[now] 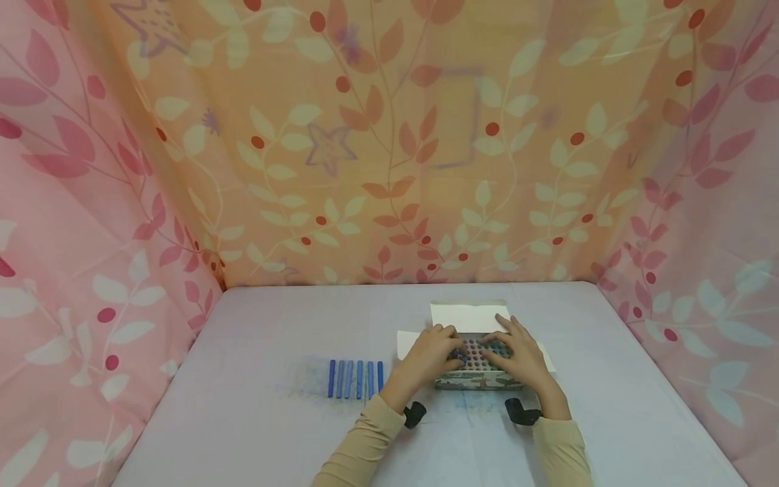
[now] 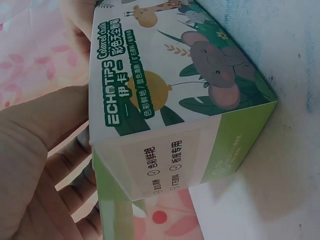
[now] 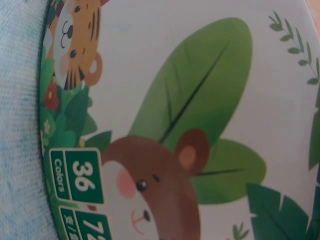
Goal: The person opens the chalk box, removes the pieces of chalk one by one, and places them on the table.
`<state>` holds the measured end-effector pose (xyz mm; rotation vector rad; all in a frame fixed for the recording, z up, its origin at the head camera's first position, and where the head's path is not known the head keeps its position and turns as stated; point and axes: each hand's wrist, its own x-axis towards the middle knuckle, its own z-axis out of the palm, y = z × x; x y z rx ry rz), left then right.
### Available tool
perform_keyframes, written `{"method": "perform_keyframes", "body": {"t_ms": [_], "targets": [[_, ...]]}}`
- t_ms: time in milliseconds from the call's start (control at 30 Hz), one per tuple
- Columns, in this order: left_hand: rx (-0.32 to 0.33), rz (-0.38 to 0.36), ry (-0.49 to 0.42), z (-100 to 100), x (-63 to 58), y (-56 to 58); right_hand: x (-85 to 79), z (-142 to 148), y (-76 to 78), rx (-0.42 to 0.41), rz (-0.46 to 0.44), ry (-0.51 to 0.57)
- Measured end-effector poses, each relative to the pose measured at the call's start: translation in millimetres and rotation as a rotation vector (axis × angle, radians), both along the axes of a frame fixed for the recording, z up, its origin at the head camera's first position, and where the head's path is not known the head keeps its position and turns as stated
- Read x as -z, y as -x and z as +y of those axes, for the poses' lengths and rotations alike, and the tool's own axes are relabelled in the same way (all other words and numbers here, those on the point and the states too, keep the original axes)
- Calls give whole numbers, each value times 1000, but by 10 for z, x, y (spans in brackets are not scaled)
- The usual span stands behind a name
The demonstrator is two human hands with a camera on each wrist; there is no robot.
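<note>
An opened cardboard box of colored chalk [image 1: 477, 380] stands on the table, packed with upright sticks whose round ends [image 1: 474, 353] show in several colors. My left hand [image 1: 429, 353] reaches over the box's left side, its fingers bent down among the chalk. Whether it pinches a stick is hidden. In the left wrist view, that hand [image 2: 30, 150] is beside the printed chalk box [image 2: 165, 75]. From the right, my right hand [image 1: 517, 352] rests over the box with fingers spread, fingertips at the chalk ends. Only the printed box front [image 3: 150, 110] fills the right wrist view.
Several blue chalk sticks [image 1: 349, 380] lie side by side in a row left of the box, on the pale tabletop [image 1: 255, 419]. The white lid flap [image 1: 468, 316] stands back behind the box. Patterned curtains [image 1: 389, 169] enclose the table.
</note>
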<state>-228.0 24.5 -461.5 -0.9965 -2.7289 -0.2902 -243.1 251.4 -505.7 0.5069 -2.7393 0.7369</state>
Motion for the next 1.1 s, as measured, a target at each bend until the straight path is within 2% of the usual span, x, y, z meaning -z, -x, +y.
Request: {"method": "perform_keyframes", "body": {"t_ms": [200,367,567,767,933,1100], "targets": [[-9,27,6,4,4,0,4,8,24,1,-2,-5],[-20,58,-43,9,-24,18,-17,7,35,4,0,-11],[-41,55,-138,-31,-92,-12,-7,1,6,1,-4,5],[3,83,-270,-133,-154,-70,36,8,-6,3,-3,1],[45,50,-412,-285,-219,-99,40,10,-1,4,1,-2],[59,-7,-507,-484,-271,-137,23,-1,-2,3,10,4]]}}
